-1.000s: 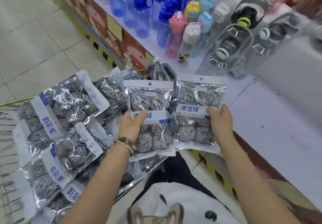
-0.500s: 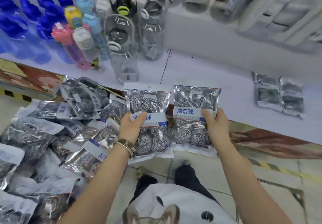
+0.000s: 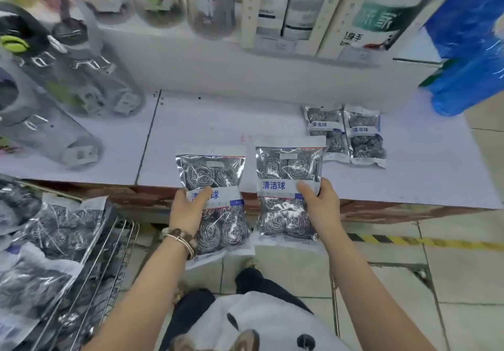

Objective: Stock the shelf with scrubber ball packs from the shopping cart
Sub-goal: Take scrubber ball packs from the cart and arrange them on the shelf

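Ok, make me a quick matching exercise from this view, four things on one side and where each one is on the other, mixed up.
Things:
1. left hand
2. two flat packs
3. shopping cart
4. blue bag

Places:
A. far right, above the shelf end
B. lying on the shelf, right side
C. lower left, holding more packs
D. gripping the left-hand pack

Pairs: 1-D, 2-B, 3-C, 4-A

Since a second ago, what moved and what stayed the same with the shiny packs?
Both hands carried their packs away from the wire shopping cart to the white shelf. The left hand and right hand gripped the same silver scrubber ball packs, left pack and right pack, throughout; neither is set down yet. Two packs already on the shelf have come into view.
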Demonstrator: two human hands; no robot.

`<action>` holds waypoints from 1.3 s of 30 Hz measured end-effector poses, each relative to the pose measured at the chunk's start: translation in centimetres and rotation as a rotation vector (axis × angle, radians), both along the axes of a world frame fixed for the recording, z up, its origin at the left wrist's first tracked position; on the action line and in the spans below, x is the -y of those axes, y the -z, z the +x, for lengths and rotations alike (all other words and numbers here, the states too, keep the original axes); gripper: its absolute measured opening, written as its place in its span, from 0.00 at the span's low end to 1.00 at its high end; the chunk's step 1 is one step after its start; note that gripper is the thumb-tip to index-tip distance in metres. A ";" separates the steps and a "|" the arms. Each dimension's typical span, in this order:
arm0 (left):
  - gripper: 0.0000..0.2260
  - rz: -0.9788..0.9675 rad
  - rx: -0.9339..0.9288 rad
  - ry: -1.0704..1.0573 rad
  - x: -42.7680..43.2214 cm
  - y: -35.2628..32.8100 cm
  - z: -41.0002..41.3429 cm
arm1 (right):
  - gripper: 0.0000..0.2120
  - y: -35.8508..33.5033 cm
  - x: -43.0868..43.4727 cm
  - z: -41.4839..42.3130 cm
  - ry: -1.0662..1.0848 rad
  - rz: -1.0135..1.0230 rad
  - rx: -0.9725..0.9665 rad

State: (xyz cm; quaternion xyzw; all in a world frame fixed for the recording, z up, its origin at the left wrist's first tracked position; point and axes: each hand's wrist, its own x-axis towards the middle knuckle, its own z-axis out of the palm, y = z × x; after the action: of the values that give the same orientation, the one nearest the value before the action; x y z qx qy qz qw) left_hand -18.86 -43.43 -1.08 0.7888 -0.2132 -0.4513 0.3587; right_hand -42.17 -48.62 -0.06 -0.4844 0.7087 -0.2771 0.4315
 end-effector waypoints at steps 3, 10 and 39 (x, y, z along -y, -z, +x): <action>0.34 0.023 0.024 0.022 2.2 0.4 -2.4 | 0.14 0.3 1.8 -2.3 -0.007 0.012 0.008; 0.33 0.054 0.099 0.071 7.6 1.1 -3.5 | 0.12 2.1 6.2 -3.6 0.000 0.055 0.010; 0.21 0.278 0.051 0.226 31.6 12.7 -0.2 | 0.24 13.6 28.6 -1.2 0.099 0.240 -0.112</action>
State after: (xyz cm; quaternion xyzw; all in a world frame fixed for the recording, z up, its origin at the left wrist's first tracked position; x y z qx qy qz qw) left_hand -19.08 -75.00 -13.78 0.8130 -0.2454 -0.4935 0.1878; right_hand -43.38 -77.21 -13.65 -0.4084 0.7829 -0.1841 0.4318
